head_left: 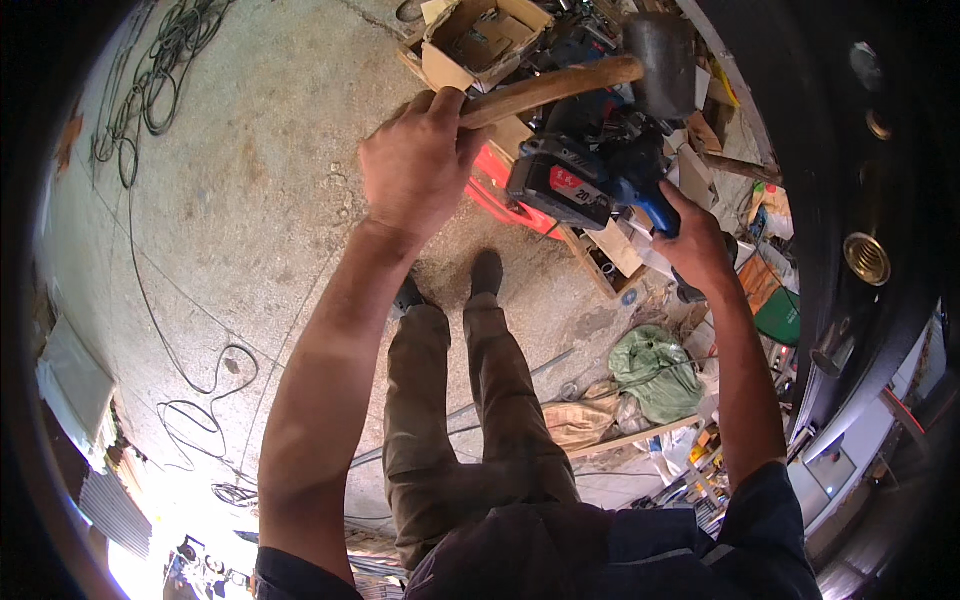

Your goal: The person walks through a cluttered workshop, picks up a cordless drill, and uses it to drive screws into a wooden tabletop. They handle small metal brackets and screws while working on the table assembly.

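My left hand (412, 160) is closed round the wooden handle of a mallet (552, 86), whose thick black head points away to the right. Lower and to the right, my right hand (698, 240) grips the blue handle of a cordless power tool (632, 180). A big black battery (562, 185) with a red label sits on the tool's left end. The mallet head lies in front of part of the clutter behind, close above the tool in the picture; whether the two touch I cannot tell. The tool's working end is hard to make out.
An open cardboard box (485, 45) and a red container (505, 195) stand beyond my hands. To the right rises a large dark curved panel with a brass threaded fitting (866, 259). A green sack (655, 372) lies by my legs; black cables (165, 75) trail over the concrete floor.
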A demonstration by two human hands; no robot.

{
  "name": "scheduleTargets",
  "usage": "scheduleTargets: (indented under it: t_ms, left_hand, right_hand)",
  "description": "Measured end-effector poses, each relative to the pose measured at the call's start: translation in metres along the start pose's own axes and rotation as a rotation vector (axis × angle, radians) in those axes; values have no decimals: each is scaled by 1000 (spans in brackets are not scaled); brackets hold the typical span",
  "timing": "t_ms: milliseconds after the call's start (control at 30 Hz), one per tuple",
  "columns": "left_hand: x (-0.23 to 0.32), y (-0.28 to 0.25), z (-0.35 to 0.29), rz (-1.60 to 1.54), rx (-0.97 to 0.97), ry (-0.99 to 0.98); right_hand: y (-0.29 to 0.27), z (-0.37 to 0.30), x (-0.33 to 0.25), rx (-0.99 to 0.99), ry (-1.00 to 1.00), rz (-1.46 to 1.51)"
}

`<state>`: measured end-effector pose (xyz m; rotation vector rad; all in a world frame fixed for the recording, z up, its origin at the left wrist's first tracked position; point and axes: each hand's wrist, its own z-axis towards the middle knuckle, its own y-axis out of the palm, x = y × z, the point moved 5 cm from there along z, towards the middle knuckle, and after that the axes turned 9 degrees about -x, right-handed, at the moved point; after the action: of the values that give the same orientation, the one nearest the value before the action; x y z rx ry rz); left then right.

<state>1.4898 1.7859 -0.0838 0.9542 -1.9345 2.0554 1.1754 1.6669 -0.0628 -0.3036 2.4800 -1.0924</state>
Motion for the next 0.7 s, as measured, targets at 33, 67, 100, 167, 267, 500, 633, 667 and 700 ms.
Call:
scheduleTargets:
  t_ms: [33,67,100,167,267,500,633,667,700]
  left_hand:
    - [3,0,1,-32,1,-15]
    - [5,1,3,-65,2,-30]
    - [9,0,5,-103,1,-43]
    - [18,-10,14,-72,-1,-92]
    - [27,-16,43,-8,-49,-121]
    - [53,-27,79,91,-300,-103]
    - [52,-11,91,153,-133,-29]
    - [52,-13,94,134,-159,-64]
    - [56,-17,93,113,-183,-43]
  right_hand:
    - [-3,-6,0,-15,44,11]
    - [-3,-7,3,-8,51,30]
    - [-4,-10,9,1,63,47]
    - [-9,-20,18,70,11,25]
    - [-16,-31,25,127,-22,104]
    - [-26,-71,30,181,-15,466]
    - [-23,-97,46,256,23,646]
    - [-22,-99,39,250,15,732]
    - [-22,-102,31,268,-41,802]
